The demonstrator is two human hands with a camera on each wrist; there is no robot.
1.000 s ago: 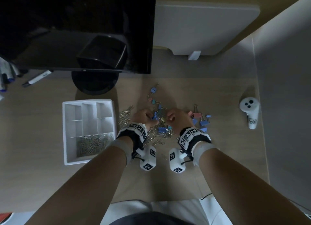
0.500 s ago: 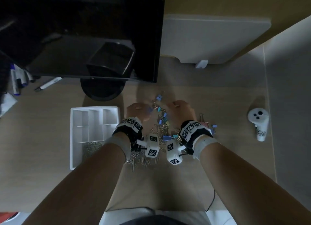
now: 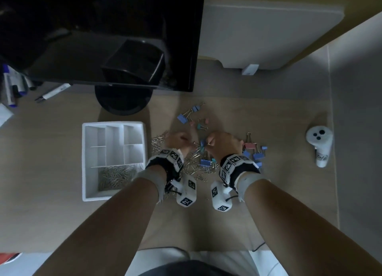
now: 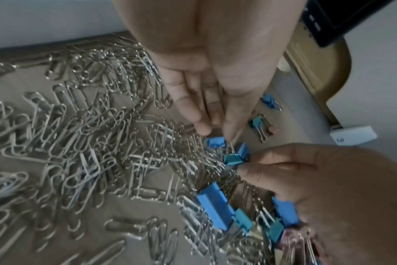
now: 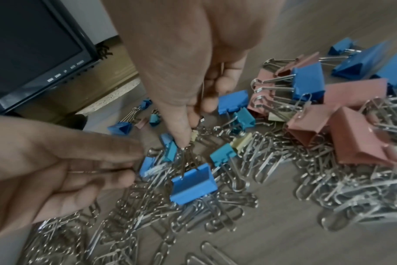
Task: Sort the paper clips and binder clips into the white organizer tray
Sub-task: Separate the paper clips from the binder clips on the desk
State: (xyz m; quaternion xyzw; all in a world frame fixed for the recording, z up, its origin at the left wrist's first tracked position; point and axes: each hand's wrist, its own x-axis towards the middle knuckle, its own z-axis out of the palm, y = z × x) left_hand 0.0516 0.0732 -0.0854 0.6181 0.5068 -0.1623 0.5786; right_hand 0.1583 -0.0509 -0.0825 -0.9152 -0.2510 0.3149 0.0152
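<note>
The white organizer tray (image 3: 87,158) sits flat at the left of the desk, its near long compartment holding silver paper clips; the other compartments are bare. Loose silver paper clips (image 4: 79,143) lie heaped just right of the tray. Blue, teal, pink and cream binder clips (image 5: 329,114) lie scattered among and right of that heap, a few farther back.

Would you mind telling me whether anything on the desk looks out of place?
Silver paper clips and coloured binder clips lie tangled together in one loose heap on the wooden desk, beside the white organizer tray.
</note>
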